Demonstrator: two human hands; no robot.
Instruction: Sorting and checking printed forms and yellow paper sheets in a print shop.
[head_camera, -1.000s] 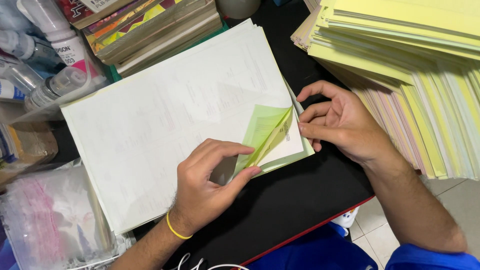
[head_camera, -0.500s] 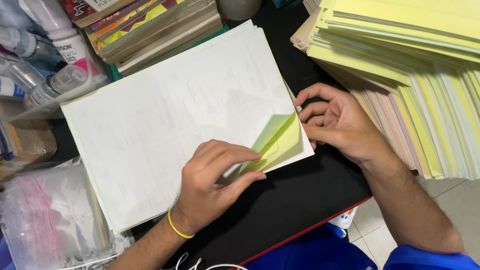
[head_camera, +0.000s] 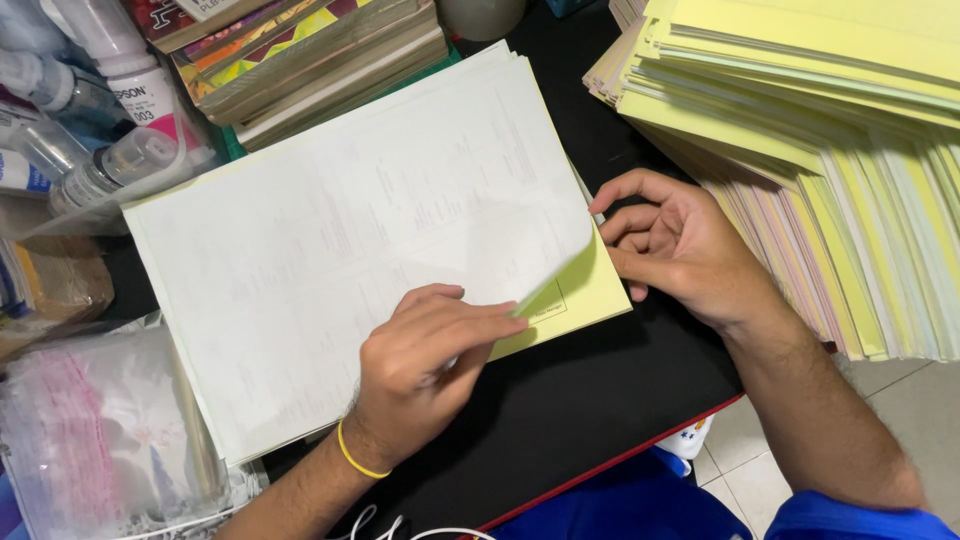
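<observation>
Left hand (head_camera: 425, 355) flat on white sheet (head_camera: 340, 240), right hand (head_camera: 675, 250) loosely curled, fingertips at yellow sheet (head_camera: 580, 295) edge

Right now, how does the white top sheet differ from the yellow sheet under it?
The white top sheet is pale and covers nearly the whole pile; the yellow sheet shows only at the lower right corner. The left hand presses flat on the white sheet, while the right hand touches the pile's right edge by the yellow sheet. Both carry faint print and lie flat.
</observation>
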